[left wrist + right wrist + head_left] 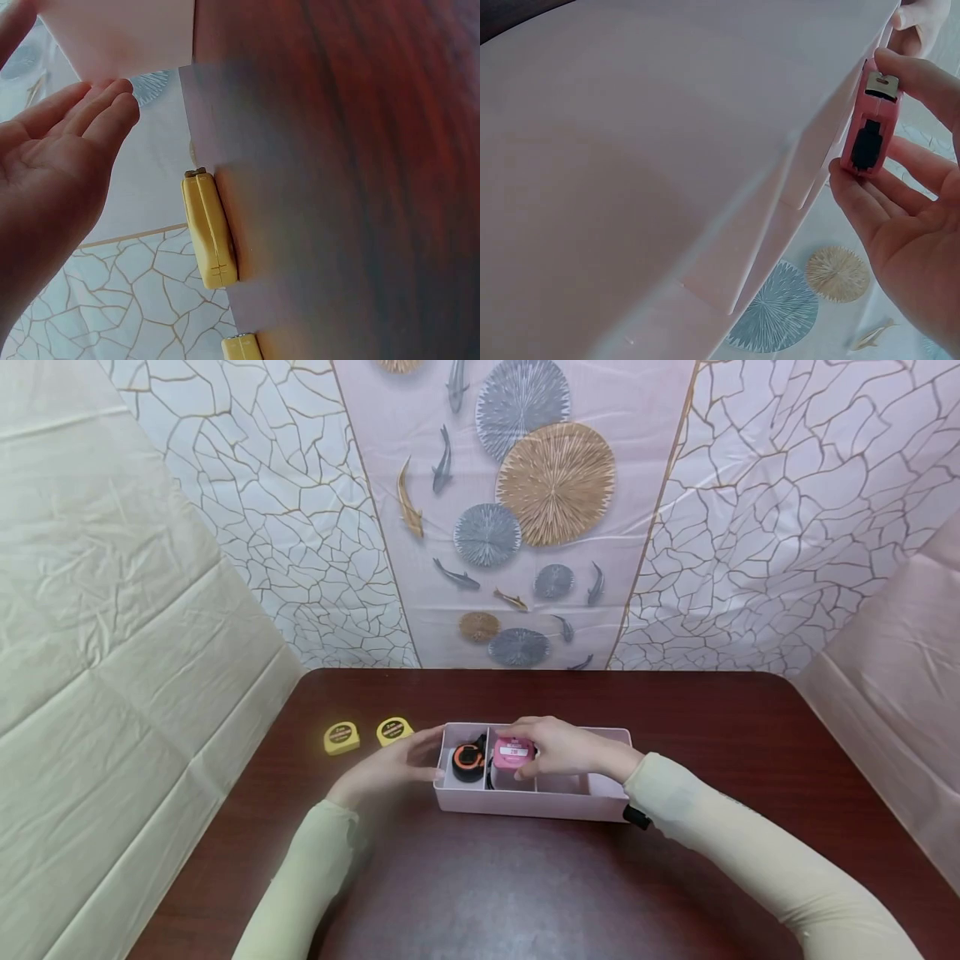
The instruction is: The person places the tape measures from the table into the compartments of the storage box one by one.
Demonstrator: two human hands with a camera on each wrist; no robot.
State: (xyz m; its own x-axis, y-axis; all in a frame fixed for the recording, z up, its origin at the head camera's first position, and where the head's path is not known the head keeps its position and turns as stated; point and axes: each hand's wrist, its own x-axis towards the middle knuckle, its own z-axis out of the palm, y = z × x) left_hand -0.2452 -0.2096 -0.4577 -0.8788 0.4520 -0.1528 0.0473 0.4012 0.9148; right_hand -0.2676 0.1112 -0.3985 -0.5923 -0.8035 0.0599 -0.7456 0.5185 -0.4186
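A pink tape measure [513, 753] is pinched between the thumb and fingers of my right hand [558, 747], over the second compartment from the left of a pale pink divided box [517, 804]. The right wrist view shows the tape measure's [871, 124] narrow side with its metal end hook and a black button. An orange and black tape measure [468, 760] lies in the leftmost compartment. At the box's left end my left hand [386, 768] rests against the wall, thumb and fingers spread; the left wrist view shows its fingers [112, 112] fairly straight, touching the box.
Two yellow tape measures, one farther left [342, 738] and one near my left hand [393, 731], lie on the dark red-brown table [480, 877]. Patterned cloth [555, 568] hangs behind the table's far edge. Pale cloth walls flank both sides.
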